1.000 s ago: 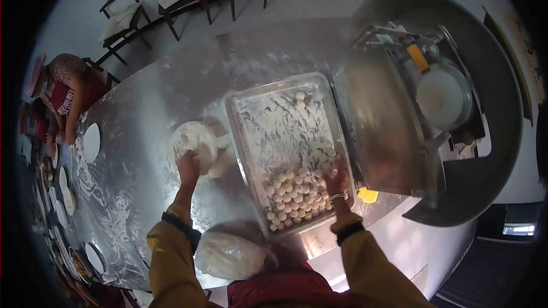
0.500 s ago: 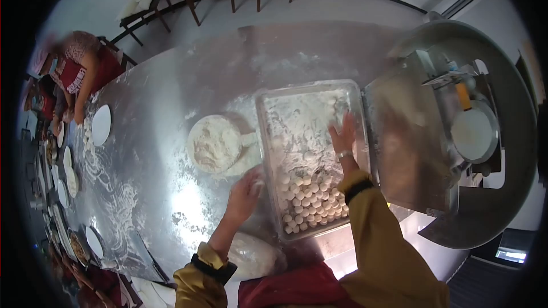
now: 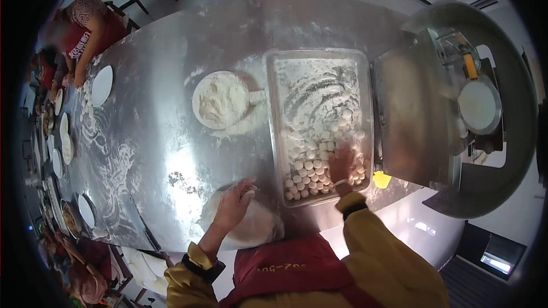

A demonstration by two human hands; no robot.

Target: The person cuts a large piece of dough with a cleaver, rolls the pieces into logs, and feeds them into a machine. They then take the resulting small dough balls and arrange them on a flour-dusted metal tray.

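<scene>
A shallow metal tray (image 3: 270, 108) dusted with flour holds many small round white dough balls (image 3: 309, 165), crowded toward its near end. Over the balls at the right side is my right hand (image 3: 342, 162), its fingers smeared by motion. My left hand (image 3: 233, 202) is left of the tray, above a large pale lump in clear plastic (image 3: 258, 225). Its floury fingers are loosely bent and hold nothing. A round container of flour (image 3: 221, 100), with a handle toward the tray, stands beyond my left hand.
A metal box-like unit (image 3: 411, 114) stands right of the tray, with a white round pan (image 3: 479, 105) beyond it. A yellow piece (image 3: 381, 179) lies beside the tray. A long blade (image 3: 141, 222) and white plates (image 3: 102, 86) are at left, where other people (image 3: 94, 28) work.
My right hand has swept toward me from the tray's middle onto the dough balls. My left hand has moved nearer me, over the wrapped lump. The view has tilted down.
</scene>
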